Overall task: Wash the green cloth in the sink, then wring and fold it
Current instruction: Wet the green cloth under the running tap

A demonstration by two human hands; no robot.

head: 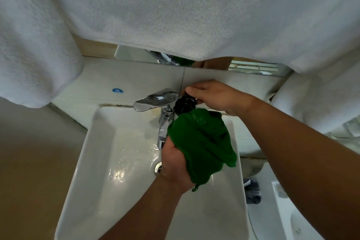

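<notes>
The green cloth [204, 142] is bunched up and hangs over the white sink [85, 142], just right of the chrome tap [155, 99]. My left hand [175, 163] grips the cloth's lower left part from below. My right hand [214, 95] is behind the cloth at the tap's right side, its fingers closed on a small black object [184, 104] that touches the cloth's top edge. What the black object is I cannot tell. Glistening drops lie on the cloth's upper part. The basin is wet around the drain [158, 168].
White towels [175, 15] hang overhead and at both sides, close above the tap. A blue "cold" sticker [117, 91] is on the tiled ledge at the left. A dark blue cloth [252, 191] lies right of the sink, beside a white fixture [292, 210].
</notes>
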